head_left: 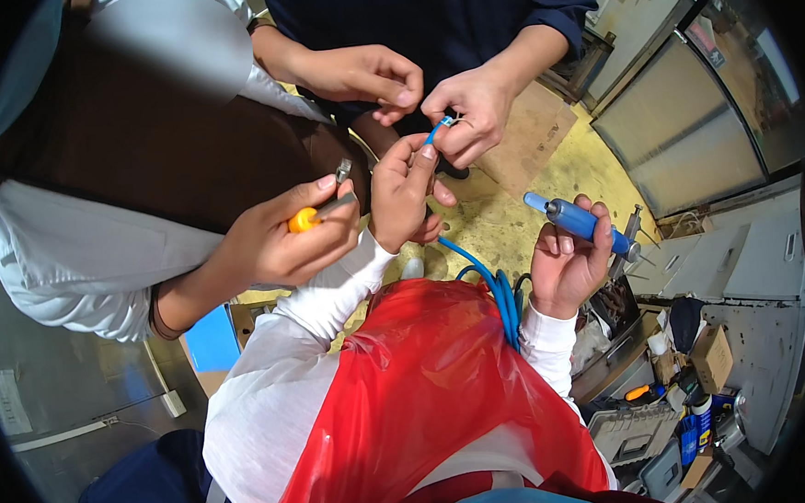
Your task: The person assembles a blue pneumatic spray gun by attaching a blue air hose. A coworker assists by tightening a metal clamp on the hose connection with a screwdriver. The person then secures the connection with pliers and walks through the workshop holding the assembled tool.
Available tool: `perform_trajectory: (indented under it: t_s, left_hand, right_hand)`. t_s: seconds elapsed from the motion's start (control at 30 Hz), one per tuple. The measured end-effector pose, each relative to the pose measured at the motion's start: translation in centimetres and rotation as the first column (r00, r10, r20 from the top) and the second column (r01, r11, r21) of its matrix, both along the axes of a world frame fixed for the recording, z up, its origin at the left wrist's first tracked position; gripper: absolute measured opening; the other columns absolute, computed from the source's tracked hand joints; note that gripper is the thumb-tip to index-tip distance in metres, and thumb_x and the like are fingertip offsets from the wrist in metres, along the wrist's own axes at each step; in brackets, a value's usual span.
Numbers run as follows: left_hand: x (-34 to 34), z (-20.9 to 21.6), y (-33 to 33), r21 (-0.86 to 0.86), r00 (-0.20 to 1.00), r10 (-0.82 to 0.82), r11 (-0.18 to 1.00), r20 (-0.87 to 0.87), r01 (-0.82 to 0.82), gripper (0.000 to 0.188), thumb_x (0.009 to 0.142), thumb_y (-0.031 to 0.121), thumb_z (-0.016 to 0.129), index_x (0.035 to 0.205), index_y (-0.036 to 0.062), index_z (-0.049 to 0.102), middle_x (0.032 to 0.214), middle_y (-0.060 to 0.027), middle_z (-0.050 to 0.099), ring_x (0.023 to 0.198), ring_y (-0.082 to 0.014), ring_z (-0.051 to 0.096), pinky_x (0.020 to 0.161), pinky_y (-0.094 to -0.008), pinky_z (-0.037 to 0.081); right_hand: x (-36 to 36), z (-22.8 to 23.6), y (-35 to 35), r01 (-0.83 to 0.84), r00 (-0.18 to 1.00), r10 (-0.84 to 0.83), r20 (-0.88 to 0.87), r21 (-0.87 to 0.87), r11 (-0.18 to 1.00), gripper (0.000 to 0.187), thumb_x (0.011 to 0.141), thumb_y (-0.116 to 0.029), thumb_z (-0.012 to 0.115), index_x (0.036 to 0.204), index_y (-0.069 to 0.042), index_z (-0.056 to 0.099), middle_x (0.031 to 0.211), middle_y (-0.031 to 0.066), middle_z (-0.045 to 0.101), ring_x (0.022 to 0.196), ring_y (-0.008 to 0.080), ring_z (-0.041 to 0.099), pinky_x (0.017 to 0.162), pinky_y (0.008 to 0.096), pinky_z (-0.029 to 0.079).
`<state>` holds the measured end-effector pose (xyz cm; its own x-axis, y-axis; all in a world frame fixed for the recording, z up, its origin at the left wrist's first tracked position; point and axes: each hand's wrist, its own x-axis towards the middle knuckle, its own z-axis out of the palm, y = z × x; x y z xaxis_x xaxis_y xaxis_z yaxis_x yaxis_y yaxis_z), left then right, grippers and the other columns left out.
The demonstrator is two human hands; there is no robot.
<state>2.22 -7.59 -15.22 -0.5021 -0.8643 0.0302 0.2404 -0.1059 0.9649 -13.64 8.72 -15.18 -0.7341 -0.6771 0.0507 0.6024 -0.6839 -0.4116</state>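
The left hand (403,194) is raised ahead of the body, thumb and fingers closed on the cable (431,139) close to its stripped end, where thin wires show. The right hand (565,265), off to the right, has its fingers curled round a blue tool (578,220) with metal fittings at its right end; the tool is well apart from the cable. Lower down, blue loops (502,291) hang between the two forearms, just beside the red apron (428,361).

On the far side, a co-worker's hand (477,113) in a dark sleeve pinches the wires. To the left, another co-worker, in a brown apron (184,145), holds a yellow-ended tool (305,220) and a small metal piece (344,170) in one hand; this person's other hand (364,77) is half curled near the cable end, with nothing visible in it.

On the near right lie a grey case (635,434), an orange-handled screwdriver (638,392) and a carton (711,359). A cardboard sheet (529,138) lies on the yellow floor (555,176).
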Motion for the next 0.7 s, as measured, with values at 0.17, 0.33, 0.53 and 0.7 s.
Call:
perform_trajectory:
  t_s: [0.17,0.33,0.53,0.7]
  left_hand:
    - [-0.8,0.5,0.2,0.08,0.999,-0.019,0.997,0.03,0.017,0.027,0.109,0.021,0.057,0.122,-0.0022,0.057,0.065,0.0036,0.05,0.043,-0.0026,0.041,0.035,-0.0209,0.031]
    - [-1.5,-1.2,-0.5,0.03,0.995,0.053,0.998,0.083,-0.056,0.024,0.107,0.019,0.059,0.121,-0.0012,0.058,0.066,0.0053,0.05,0.045,-0.0009,0.038,0.038,-0.0199,0.029]
    - [-1.8,-1.7,-0.8,0.002,0.994,0.074,0.997,0.079,-0.074,0.024,0.107,0.019,0.061,0.12,-0.0011,0.058,0.067,0.0063,0.05,0.05,0.0,0.037,0.043,-0.0195,0.027]
    - [0.4,-1.8,0.8,-0.135,0.85,0.137,0.988,0.509,-0.079,0.021,0.108,0.02,0.056,0.116,-0.0001,0.057,0.066,0.0029,0.052,0.047,-0.0046,0.044,0.041,-0.0225,0.033]
  right_hand:
    - [-0.6,0.0,0.0,0.029,1.0,-0.029,-0.008,0.011,1.0,0.018,0.101,-0.027,0.067,0.11,-0.012,0.063,0.115,0.0077,0.069,0.059,0.008,0.051,0.055,0.0233,0.041]
    - [-0.9,-0.1,-0.4,0.033,0.999,-0.033,0.005,0.016,0.999,0.019,0.101,-0.027,0.068,0.11,-0.011,0.063,0.114,0.0079,0.069,0.059,0.0084,0.051,0.055,0.0235,0.041]
    - [-0.8,0.1,-1.1,0.02,1.0,-0.021,0.019,0.03,0.999,0.018,0.101,-0.026,0.068,0.11,-0.012,0.063,0.114,0.0083,0.07,0.06,0.0086,0.051,0.056,0.024,0.041]
    - [-0.9,-0.2,-1.1,-0.006,1.0,0.006,0.014,0.011,1.0,0.017,0.101,-0.026,0.067,0.11,-0.012,0.063,0.114,0.0082,0.07,0.06,0.0085,0.051,0.056,0.0239,0.041]
